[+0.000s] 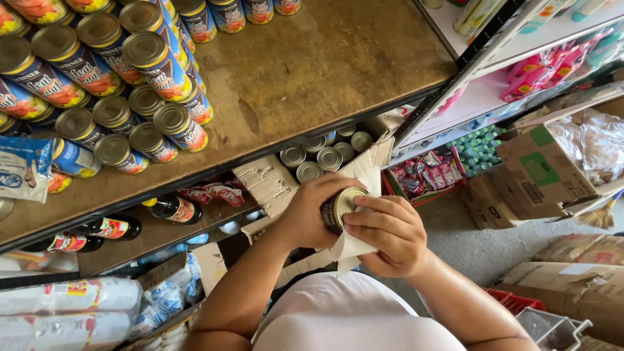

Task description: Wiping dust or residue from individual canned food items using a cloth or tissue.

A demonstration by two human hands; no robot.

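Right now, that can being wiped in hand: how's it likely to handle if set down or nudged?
The can looks rigid metal, so the left hand can probably grip it firmly. It is round with smooth sides, so on its side it would likely roll. The white cloth under the right hand drapes limp and might let the can slip.

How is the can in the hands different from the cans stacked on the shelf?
The held can has a dark side; the stacked cans wear blue labels with red and orange. The held can is alone, gripped by the left hand while the right hand presses a white cloth on it; the stacked cans lie piled, untouched. Both have round metal lids.
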